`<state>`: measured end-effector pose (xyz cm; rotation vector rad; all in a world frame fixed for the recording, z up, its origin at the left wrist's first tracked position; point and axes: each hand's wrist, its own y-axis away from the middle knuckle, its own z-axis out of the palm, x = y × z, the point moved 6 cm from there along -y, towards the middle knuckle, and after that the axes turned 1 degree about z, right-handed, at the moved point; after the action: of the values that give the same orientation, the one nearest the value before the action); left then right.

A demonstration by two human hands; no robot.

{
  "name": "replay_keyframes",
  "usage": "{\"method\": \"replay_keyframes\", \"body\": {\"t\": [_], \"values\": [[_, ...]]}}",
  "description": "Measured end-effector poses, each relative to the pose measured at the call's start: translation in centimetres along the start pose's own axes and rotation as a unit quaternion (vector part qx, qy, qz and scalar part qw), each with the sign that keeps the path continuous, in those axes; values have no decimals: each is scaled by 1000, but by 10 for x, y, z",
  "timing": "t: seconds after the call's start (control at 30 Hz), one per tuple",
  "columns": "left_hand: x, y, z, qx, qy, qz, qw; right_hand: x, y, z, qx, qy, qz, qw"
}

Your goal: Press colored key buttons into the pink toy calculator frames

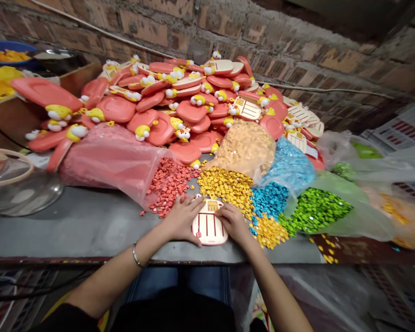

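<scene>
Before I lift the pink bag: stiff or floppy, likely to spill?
The pink bag is probably floppy: its film looks thin and creased. It may well spill, lying on its side with red pieces at its open mouth. Weight is hard to judge through cloudy film.

A rough brick wall [183, 27] stands behind a grey-topped table [100, 230].

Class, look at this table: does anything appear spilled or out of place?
Yes: a few loose yellow pieces lie scattered near the front edge of the table, right of the orange-yellow pile. They look odd because they lie apart from any pile, and away from the cream board being handled.
</scene>
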<state>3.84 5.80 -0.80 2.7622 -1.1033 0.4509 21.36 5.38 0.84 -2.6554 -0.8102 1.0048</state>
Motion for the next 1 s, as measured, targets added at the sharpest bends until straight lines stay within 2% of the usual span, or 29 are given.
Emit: {"method": "replay_keyframes", "body": {"t": [0.1,0.3,0.37,0.47,0.5,0.57,0.63,0.7,0.77,0.87,0.93,1.0], "values": [[-1,0,-1,2,2,-4,1000,-5,-11,14,10,-18,-4,1000],[-1,0,-1,5,11,7,1000,-23,-28,42,-28,-78,14,996],[-2,0,-1,6,12,9,1000,-29,-26,43,-69,-103,11,992],[-2,0,-2,0,15,15,1000,-39,-22,37,-165,-158,-19,973],[-1,0,-2,-1,16,17,1000,-40,-23,32,-179,-176,-23,968],[0,0,-4,2,16,19,1000,-35,-39,19,-152,-187,-10,970],[1,0,-4,3,15,19,1000,-24,-67,9,-82,-142,12,986],[1,0,-4,2,15,16,1000,-15,-102,12,-41,-39,21,998],[1,0,-3,0,16,15,1000,-9,-137,28,-62,86,17,994],[0,0,-2,-2,18,16,1000,-1,-171,58,-132,254,15,958],[-1,0,-2,-1,20,17,1000,4,-178,69,-145,315,20,938],[-1,-1,-2,-3,23,17,1000,9,-177,72,-141,334,26,932]]}}
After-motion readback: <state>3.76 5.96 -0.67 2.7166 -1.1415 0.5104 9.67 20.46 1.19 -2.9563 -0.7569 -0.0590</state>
